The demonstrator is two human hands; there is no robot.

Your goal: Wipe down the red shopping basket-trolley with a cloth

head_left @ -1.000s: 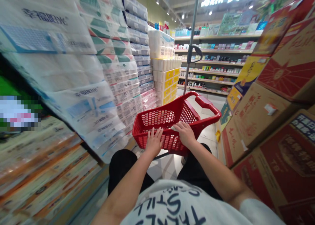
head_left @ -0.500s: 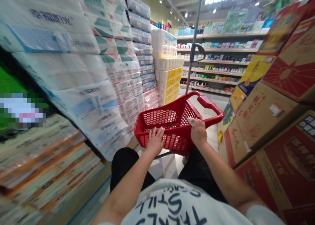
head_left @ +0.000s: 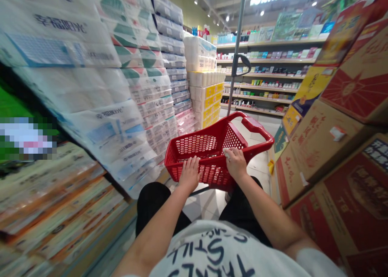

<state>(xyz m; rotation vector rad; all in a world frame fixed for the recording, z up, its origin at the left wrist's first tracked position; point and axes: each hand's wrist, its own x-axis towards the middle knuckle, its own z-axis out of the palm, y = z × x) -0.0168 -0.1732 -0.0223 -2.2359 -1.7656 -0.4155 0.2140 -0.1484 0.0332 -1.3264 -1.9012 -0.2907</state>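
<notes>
A red plastic shopping basket with a perforated wall and a tall grey pull handle stands on the floor in front of me. My left hand lies flat on its near rim, fingers stretched out. My right hand rests on the basket's right rim with fingers curled round a small white scrap, perhaps a cloth or tissue. The inside of the basket looks empty as far as I can see.
Stacked packs of toilet paper rise along the left of the narrow aisle. Red and brown cardboard cartons are piled on the right. Shelves of small bottles and boxes run across the far end. Light floor tiles show below the basket.
My right hand went from the near rim to the right rim, then slid slightly back toward the middle, the white scrap now showing in it. My left hand stayed put.
</notes>
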